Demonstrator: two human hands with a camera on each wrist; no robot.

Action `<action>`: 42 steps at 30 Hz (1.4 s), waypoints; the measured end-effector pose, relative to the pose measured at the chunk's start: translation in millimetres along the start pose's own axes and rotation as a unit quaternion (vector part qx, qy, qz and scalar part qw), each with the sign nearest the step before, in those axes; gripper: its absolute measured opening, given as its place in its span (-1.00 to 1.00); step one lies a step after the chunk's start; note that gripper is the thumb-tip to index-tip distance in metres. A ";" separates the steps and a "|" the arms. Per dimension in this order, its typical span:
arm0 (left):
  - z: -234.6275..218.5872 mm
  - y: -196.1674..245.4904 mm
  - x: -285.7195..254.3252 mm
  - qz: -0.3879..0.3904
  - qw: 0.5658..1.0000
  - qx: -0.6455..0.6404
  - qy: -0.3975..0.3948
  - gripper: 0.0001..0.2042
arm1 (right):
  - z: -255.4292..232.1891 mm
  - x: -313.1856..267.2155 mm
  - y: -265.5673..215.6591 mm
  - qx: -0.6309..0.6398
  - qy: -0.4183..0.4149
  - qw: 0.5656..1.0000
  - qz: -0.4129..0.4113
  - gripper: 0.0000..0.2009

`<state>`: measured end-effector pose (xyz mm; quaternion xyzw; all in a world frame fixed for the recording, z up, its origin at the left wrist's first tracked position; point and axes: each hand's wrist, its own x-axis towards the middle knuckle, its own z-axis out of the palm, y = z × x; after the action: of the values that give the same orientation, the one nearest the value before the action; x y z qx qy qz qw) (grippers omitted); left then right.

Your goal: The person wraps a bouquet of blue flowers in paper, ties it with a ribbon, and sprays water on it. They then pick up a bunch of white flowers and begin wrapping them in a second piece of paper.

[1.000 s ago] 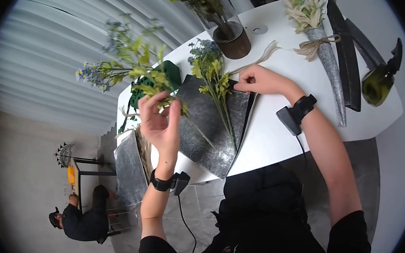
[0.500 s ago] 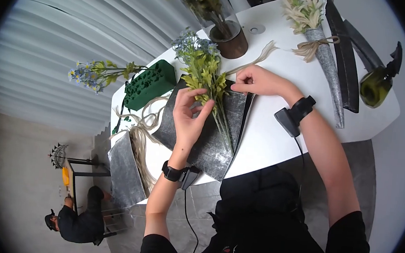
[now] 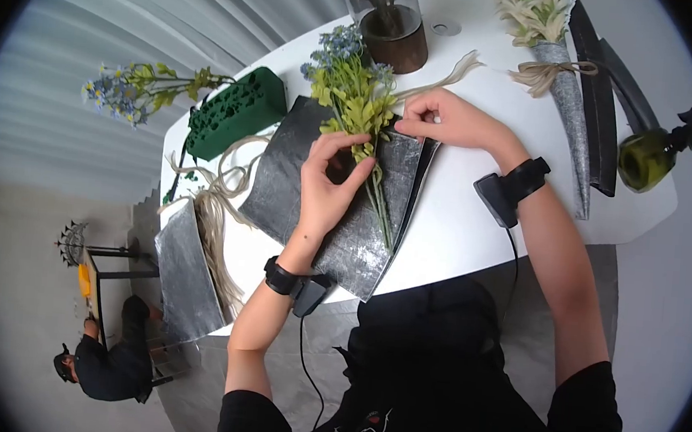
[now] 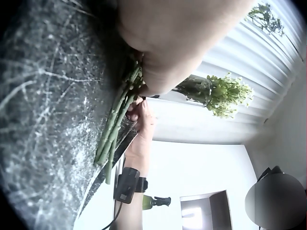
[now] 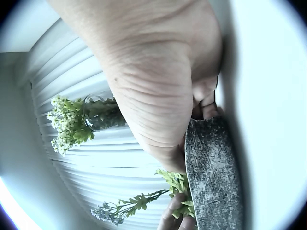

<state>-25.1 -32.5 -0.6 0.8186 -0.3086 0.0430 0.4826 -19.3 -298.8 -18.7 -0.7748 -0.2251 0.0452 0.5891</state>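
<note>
A bunch of artificial blue flowers (image 3: 363, 95) with yellow-green leaves lies across a dark, silver-mottled sheet of wrapping paper (image 3: 283, 187). My left hand (image 3: 328, 186) pinches the bunch below its leaves, thumb and fingers around it. In the left wrist view, its bare green stems (image 4: 112, 136) run over the paper beneath that hand. At the paper's upper right edge, my right hand (image 3: 459, 121) holds the sheet between thumb and curled fingers. The right wrist view shows a folded edge of the wrapping paper (image 5: 213, 167) at those fingers, their tips partly hidden.
Green floral foam (image 3: 236, 114) holding more blue flowers (image 3: 124, 93) stands left, near loose raffia (image 3: 219, 226) and another grey sheet (image 3: 187, 272). A glass vase (image 3: 392, 37) is behind; a wrapped bouquet (image 3: 566, 103) and spray bottle (image 3: 643, 162) lie right. Someone (image 3: 111, 360) sits far left.
My left hand brought a flower stem rightward from beside the foam onto the bunch on the paper and stays there. My right hand keeps its hold on the paper's edge.
</note>
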 end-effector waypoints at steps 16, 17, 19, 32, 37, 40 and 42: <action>0.0 -14.3 -0.4 -0.016 0.996 -0.085 0.022 -0.71 | 5.3 1.0 -8.4 -0.010 0.013 1.000 0.021 -0.78; 0.0 -14.2 -0.1 -0.016 0.996 -0.085 0.023 -0.71 | 7.5 1.2 -11.6 -0.002 0.036 0.999 0.000 -0.81; -0.2 -13.4 0.4 -0.020 0.998 -0.067 0.006 -0.71 | 8.1 0.8 -19.2 -0.007 0.029 1.000 0.003 -0.82; 0.9 -18.3 0.5 0.004 0.998 -0.070 0.006 -0.71 | 14.5 -2.4 -25.7 -0.066 -0.018 0.997 -0.041 -0.72; 0.5 -21.6 0.7 -0.001 0.997 -0.081 0.005 -0.71 | 15.1 -1.9 -22.7 -0.074 -0.024 0.996 -0.043 -0.73; -1.8 -20.4 0.4 -0.017 0.996 -0.084 -0.027 -0.69 | 14.1 -1.7 -20.6 -0.070 -0.027 0.996 -0.044 -0.73; -2.9 -18.2 0.6 -0.018 0.995 -0.096 -0.022 -0.71 | 12.6 -1.1 -18.9 -0.067 -0.029 0.996 -0.042 -0.74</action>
<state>-14.0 -24.2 -12.8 0.7745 -0.3074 -0.0132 0.5527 -30.0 -284.1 -5.1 -0.8004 -0.2775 0.0279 0.5307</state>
